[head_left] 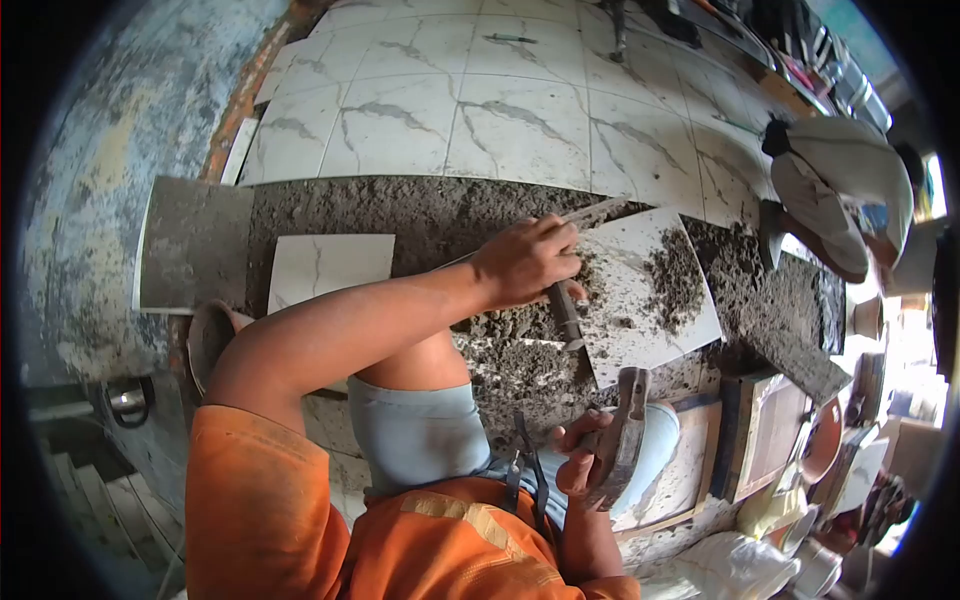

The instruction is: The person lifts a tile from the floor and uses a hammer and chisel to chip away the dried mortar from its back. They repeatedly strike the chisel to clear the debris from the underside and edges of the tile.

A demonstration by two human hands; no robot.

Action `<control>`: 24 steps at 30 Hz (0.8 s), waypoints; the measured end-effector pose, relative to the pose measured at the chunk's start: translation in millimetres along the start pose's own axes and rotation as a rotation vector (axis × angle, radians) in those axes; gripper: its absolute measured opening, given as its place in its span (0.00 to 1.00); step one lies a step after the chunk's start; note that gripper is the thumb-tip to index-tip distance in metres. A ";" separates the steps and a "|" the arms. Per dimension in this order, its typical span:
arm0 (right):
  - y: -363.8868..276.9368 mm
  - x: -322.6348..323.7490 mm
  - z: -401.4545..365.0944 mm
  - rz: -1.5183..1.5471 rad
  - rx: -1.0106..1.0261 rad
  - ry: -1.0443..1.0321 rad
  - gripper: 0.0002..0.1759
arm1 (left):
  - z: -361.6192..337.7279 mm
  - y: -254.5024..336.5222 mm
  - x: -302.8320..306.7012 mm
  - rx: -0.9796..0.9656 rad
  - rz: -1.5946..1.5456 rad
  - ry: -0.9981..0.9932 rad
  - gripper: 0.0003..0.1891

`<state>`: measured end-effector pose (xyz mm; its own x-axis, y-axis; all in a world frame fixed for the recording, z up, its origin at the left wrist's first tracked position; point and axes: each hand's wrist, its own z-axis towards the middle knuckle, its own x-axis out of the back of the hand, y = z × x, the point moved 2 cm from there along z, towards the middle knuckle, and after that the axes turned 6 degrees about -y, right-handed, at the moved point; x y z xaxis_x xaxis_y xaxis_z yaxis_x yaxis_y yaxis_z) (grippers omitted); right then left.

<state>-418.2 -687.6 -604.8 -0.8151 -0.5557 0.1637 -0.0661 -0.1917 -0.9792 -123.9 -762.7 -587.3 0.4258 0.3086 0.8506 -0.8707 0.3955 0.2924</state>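
My left hand [530,262] is closed around a dark metal chisel [566,318], whose blunt end points back toward me. A thin straight strip [598,209] runs behind that hand. Under and beside it lies a white marbled tile [650,290], tilted on the mortar bed and strewn with grey crumbs. In my right hand [580,450], near my lap, is a hammer [622,435], its worn metal head raised toward the tile and most of its handle hidden. Dark-handled pliers [522,465] rest against my waist.
Laid marbled tiles [400,125] cover the floor beyond the strip of rough mortar [350,205]. A cut tile piece [330,265] and a grey slab [195,240] lie to the left, near a bowl [212,335]. Another person [850,180] crouches at the right. A wooden frame [765,430] stands nearby.
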 end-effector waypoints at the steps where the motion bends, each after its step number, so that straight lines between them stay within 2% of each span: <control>1: -3.3 2.5 6.3 0.007 -0.002 0.034 0.32 | -0.1 -2.9 2.4 -0.036 0.005 -0.005 0.23; 3: -5.9 5.1 13.6 -0.070 0.068 -0.256 0.27 | -0.1 -5.4 7.0 -0.067 -0.038 -0.063 0.23; 4: -3.4 1.0 11.8 0.121 -0.128 -0.265 0.19 | 1.9 -6.0 11.1 -0.049 -0.025 -0.056 0.23; 5: 1.6 -1.9 10.8 0.145 -0.135 -0.219 0.19 | 2.2 -5.4 12.3 -0.027 -0.018 -0.056 0.24; 7: 9.5 -10.1 18.1 -0.135 0.065 -0.317 0.17 | 2.7 -4.1 8.5 -0.054 -0.052 -0.066 0.24; 8: 1.9 -14.1 25.6 -0.213 0.153 -0.232 0.19 | 2.8 -1.2 10.9 0.003 -0.058 -0.087 0.25; 9: -3.7 -13.8 27.4 -0.188 0.139 -0.201 0.19 | 3.1 -0.4 13.9 0.064 -0.055 -0.105 0.25; 11: -13.6 -11.7 29.7 -0.174 0.300 -0.210 0.24 | 5.6 -2.4 13.8 0.038 -0.043 -0.141 0.24; 12: -13.3 -8.0 23.5 -0.326 0.381 -0.263 0.28 | 4.1 -3.5 11.7 0.048 -0.031 -0.101 0.22; 13: -13.3 -10.1 25.4 -0.191 0.445 -0.253 0.34 | 2.3 -3.8 10.6 0.062 -0.019 -0.060 0.21; 15: -21.9 -8.3 34.2 -0.265 0.375 -0.271 0.33 | -1.1 -3.5 6.3 0.059 -0.023 -0.093 0.21; 16: -17.5 -12.9 38.7 -0.299 0.282 -0.250 0.31 | -4.5 -6.5 2.9 0.105 -0.069 -0.025 0.20; 17: -10.3 -14.0 39.0 -0.290 0.274 -0.249 0.27 | -1.9 -8.9 2.9 0.144 -0.111 0.047 0.18; 19: -14.4 -8.6 35.1 -0.195 0.338 -0.267 0.26 | 1.8 -7.7 1.8 0.133 -0.074 0.028 0.17; 21: -32.6 -1.2 40.7 -0.182 0.369 -0.276 0.27 | -3.0 -4.1 2.6 0.148 -0.024 0.007 0.18; 22: -40.7 0.2 43.1 -0.191 0.404 -0.295 0.28 | -3.3 -6.2 2.8 0.094 -0.049 0.019 0.17; 24: -45.0 -1.1 48.3 -0.240 0.331 -0.306 0.28 | -4.7 -4.8 3.0 0.115 -0.053 0.005 0.16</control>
<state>-386.5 -717.5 -555.1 -0.5903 -0.6664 0.4555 -0.0042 -0.5617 -0.8273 -117.2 -759.6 -588.2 0.4729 0.2945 0.8305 -0.8693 0.3100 0.3850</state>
